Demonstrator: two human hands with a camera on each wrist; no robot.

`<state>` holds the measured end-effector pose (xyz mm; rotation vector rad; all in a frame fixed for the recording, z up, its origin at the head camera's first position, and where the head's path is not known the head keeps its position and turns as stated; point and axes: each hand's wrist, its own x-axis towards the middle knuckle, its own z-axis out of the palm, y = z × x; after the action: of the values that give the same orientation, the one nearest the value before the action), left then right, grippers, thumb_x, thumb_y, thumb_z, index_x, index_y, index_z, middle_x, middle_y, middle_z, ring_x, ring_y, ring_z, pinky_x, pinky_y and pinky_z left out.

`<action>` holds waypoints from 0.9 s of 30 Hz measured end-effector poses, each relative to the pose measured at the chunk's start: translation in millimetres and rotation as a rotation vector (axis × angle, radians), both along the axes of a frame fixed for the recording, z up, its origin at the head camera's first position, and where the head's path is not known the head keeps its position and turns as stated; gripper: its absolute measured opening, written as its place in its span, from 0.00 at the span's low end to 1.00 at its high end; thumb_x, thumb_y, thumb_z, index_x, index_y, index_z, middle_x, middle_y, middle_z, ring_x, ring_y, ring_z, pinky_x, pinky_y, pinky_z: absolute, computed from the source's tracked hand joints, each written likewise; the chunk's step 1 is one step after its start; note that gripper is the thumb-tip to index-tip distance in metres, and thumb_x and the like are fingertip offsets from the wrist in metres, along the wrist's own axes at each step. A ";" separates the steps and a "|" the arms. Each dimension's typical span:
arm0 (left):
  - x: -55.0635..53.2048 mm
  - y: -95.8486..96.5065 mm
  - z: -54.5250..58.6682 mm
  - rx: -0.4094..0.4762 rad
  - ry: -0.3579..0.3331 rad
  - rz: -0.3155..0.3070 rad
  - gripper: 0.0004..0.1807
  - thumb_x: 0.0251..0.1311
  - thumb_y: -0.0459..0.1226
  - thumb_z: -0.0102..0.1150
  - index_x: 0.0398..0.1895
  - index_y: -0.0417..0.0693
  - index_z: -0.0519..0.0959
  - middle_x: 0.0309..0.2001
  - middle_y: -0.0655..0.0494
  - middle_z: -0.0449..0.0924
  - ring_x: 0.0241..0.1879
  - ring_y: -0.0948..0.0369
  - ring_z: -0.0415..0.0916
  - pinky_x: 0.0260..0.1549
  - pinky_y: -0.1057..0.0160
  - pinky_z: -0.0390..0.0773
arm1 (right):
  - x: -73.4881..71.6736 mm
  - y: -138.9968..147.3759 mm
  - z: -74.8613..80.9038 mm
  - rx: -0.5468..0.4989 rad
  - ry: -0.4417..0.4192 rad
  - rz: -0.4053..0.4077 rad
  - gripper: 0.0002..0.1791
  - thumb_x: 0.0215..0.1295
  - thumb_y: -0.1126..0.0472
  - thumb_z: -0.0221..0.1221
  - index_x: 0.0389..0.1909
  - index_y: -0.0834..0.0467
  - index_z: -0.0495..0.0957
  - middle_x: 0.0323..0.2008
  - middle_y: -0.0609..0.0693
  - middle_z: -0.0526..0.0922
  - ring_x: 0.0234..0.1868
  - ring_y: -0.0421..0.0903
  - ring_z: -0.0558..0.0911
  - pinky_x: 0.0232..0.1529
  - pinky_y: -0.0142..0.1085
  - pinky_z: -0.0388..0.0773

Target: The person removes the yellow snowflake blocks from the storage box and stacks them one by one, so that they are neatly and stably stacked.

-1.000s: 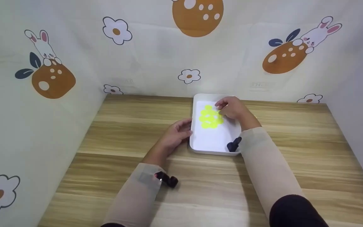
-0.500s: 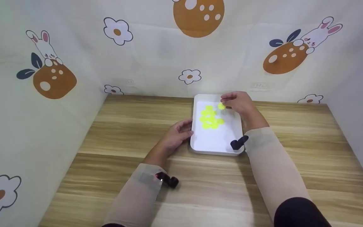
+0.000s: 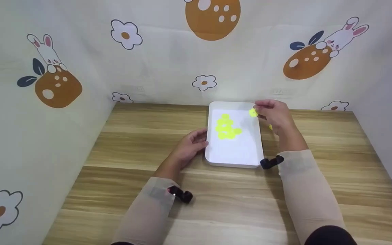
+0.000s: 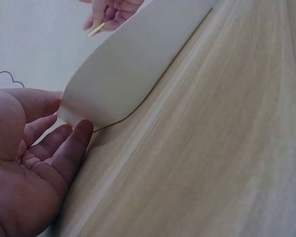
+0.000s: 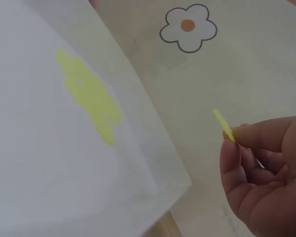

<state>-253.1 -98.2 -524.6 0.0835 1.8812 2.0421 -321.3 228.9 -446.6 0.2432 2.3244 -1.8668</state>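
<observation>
A shallow white tray [image 3: 231, 153] holds a cluster of thin bright-yellow scalloped discs [image 3: 226, 126], some overlapping. My left hand [image 3: 192, 146] rests its fingertips against the tray's left wall. Up close in the left wrist view, that hand [image 4: 39, 158] has loosely bent fingers touching the outer side of the wall. Over the tray's far right corner, my right hand [image 3: 275, 114] pinches one yellow disc [image 3: 253, 112] between thumb and fingertips. The right wrist view shows this disc [image 5: 223, 124] nearly edge-on, raised beside the tray.
A bit of yellow [image 3: 271, 127] shows on the wood-grain table [image 3: 325, 143] right of the tray, partly hidden by the right hand. Behind the tray stands a patterned cloth wall [image 3: 168, 68]; more cloth walls rise at both sides.
My right hand has taken one yellow disc from the cluster, lifted it and carried it right to the tray's far right corner. The left hand and the tray have stayed put.
</observation>
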 end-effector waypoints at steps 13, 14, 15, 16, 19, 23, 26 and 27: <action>0.9 0.6 0.9 0.005 -0.003 0.002 0.33 0.73 0.26 0.60 0.80 0.40 0.66 0.77 0.39 0.72 0.79 0.48 0.68 0.75 0.51 0.76 | 10.0 41.3 -11.0 -0.002 -0.044 -0.084 0.24 0.79 0.57 0.62 0.71 0.57 0.76 0.64 0.53 0.81 0.61 0.47 0.82 0.73 0.45 0.80; 1.3 0.7 1.2 0.005 -0.003 0.002 0.33 0.73 0.26 0.60 0.80 0.40 0.67 0.77 0.39 0.72 0.79 0.48 0.69 0.75 0.51 0.77 | 9.9 43.4 -13.4 -0.002 -0.046 -0.087 0.23 0.79 0.57 0.62 0.71 0.57 0.76 0.64 0.52 0.81 0.61 0.47 0.82 0.73 0.45 0.81; 1.5 0.8 1.1 0.004 -0.003 0.002 0.33 0.73 0.26 0.60 0.80 0.41 0.67 0.77 0.39 0.72 0.79 0.48 0.69 0.74 0.51 0.77 | 9.6 45.5 -15.7 0.000 -0.045 -0.091 0.23 0.79 0.57 0.62 0.71 0.57 0.76 0.63 0.52 0.81 0.60 0.46 0.82 0.72 0.44 0.81; 1.7 0.9 1.3 0.006 -0.004 0.003 0.33 0.73 0.26 0.60 0.80 0.41 0.67 0.77 0.39 0.72 0.79 0.48 0.69 0.74 0.51 0.77 | 9.0 47.6 -18.1 0.002 -0.045 -0.096 0.23 0.79 0.57 0.62 0.71 0.58 0.76 0.62 0.52 0.81 0.60 0.46 0.82 0.71 0.43 0.81; 1.1 1.4 0.4 0.013 -0.004 0.004 0.33 0.73 0.26 0.60 0.80 0.41 0.67 0.77 0.39 0.72 0.79 0.48 0.69 0.74 0.51 0.77 | 7.0 53.7 -25.3 0.011 -0.052 -0.109 0.23 0.80 0.59 0.61 0.71 0.59 0.75 0.61 0.51 0.82 0.59 0.45 0.82 0.70 0.42 0.82; 0.1 1.4 -0.6 0.012 -0.006 0.004 0.33 0.72 0.26 0.61 0.80 0.41 0.67 0.77 0.40 0.72 0.79 0.49 0.69 0.75 0.51 0.76 | 5.1 63.7 -37.2 -0.025 -0.079 -0.133 0.23 0.79 0.61 0.60 0.72 0.60 0.75 0.62 0.51 0.82 0.58 0.43 0.82 0.70 0.41 0.81; -0.2 0.3 -0.5 -0.002 -0.001 -0.003 0.33 0.73 0.27 0.61 0.80 0.41 0.67 0.77 0.40 0.72 0.79 0.48 0.69 0.76 0.50 0.75 | 4.2 71.2 -45.8 -0.085 -0.092 -0.158 0.24 0.78 0.63 0.61 0.72 0.61 0.74 0.62 0.51 0.83 0.57 0.40 0.83 0.71 0.39 0.81; -0.4 -0.1 -0.5 -0.005 0.002 -0.007 0.33 0.73 0.27 0.61 0.80 0.41 0.67 0.77 0.39 0.72 0.79 0.48 0.68 0.77 0.50 0.74 | 4.2 73.0 -47.7 -0.100 -0.094 -0.162 0.24 0.78 0.64 0.61 0.72 0.61 0.74 0.61 0.50 0.84 0.56 0.39 0.83 0.70 0.38 0.81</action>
<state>-253.5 -98.3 -525.1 0.0905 1.8843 2.0340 -317.2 302.0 -494.3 0.5100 2.2015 -1.9914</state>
